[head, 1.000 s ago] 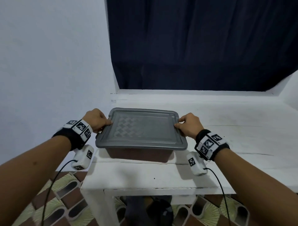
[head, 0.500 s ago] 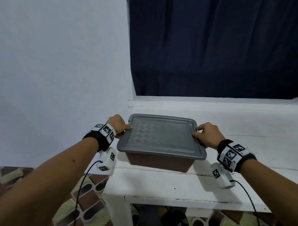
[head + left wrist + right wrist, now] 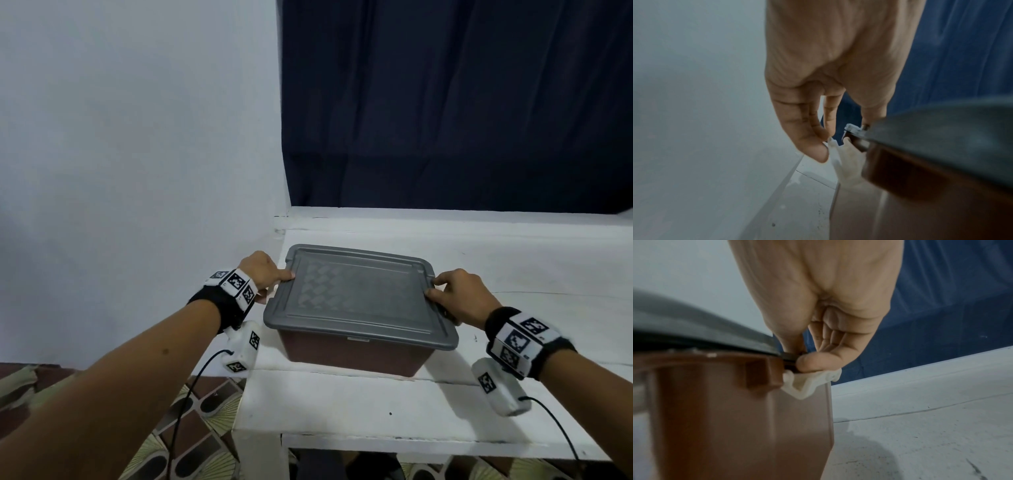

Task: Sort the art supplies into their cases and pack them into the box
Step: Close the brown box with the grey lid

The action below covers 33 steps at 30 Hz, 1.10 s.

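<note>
The brown box [image 3: 352, 353] is sitting lidded on the white desk [image 3: 342, 404]. The left hand [image 3: 262, 270] and right hand [image 3: 459, 299] are gripping the grey lid [image 3: 359, 294] edges, fingers curled, probably working the white side latches [image 3: 809, 384]. Next: snapping or releasing both evenly.

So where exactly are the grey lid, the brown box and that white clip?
grey lid [image 3: 359, 294]: head view, centre of its patterned top.
brown box [image 3: 352, 353]: head view, front wall beneath the lid.
white clip [image 3: 807, 386]: right wrist view, its bent middle under the fingertip.
</note>
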Each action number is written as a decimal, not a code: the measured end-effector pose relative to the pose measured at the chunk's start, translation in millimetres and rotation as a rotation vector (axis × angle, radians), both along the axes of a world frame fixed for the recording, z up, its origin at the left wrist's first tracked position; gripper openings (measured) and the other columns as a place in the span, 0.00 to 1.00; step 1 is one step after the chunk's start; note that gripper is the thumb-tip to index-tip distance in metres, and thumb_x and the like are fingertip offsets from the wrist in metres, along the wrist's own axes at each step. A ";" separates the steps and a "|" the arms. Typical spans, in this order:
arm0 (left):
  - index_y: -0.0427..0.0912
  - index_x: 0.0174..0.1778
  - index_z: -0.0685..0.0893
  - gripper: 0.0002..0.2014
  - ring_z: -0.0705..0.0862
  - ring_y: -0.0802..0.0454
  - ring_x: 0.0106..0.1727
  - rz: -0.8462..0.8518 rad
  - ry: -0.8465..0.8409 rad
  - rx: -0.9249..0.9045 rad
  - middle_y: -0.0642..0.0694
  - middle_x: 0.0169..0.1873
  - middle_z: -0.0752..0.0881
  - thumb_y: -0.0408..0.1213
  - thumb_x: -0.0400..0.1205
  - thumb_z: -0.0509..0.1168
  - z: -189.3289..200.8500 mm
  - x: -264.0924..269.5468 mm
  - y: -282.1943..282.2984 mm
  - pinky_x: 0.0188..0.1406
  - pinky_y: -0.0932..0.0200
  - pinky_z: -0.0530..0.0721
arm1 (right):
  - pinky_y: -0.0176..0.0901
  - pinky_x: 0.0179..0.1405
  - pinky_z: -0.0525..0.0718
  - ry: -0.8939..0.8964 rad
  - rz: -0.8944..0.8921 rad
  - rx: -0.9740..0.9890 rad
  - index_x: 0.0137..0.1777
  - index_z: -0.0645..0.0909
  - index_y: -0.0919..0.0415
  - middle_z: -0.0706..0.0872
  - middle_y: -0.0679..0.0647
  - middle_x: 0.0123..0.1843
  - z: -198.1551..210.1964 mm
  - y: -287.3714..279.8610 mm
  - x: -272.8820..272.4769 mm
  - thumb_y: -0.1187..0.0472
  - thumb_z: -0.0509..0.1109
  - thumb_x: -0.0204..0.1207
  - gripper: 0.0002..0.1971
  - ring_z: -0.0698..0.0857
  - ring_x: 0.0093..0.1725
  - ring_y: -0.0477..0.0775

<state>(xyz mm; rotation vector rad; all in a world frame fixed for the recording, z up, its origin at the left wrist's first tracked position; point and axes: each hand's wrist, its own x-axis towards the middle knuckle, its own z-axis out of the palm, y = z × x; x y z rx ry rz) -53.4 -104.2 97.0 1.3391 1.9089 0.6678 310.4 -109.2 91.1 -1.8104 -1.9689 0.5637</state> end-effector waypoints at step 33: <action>0.25 0.47 0.85 0.19 0.87 0.41 0.31 0.025 -0.140 -0.015 0.35 0.38 0.87 0.42 0.77 0.75 -0.5 -3.7 -5.4 0.25 0.52 0.88 | 0.53 0.61 0.81 -0.615 0.657 0.070 0.68 0.79 0.52 0.86 0.54 0.62 43.2 -10.1 -122.4 0.49 0.59 0.85 0.16 0.84 0.61 0.59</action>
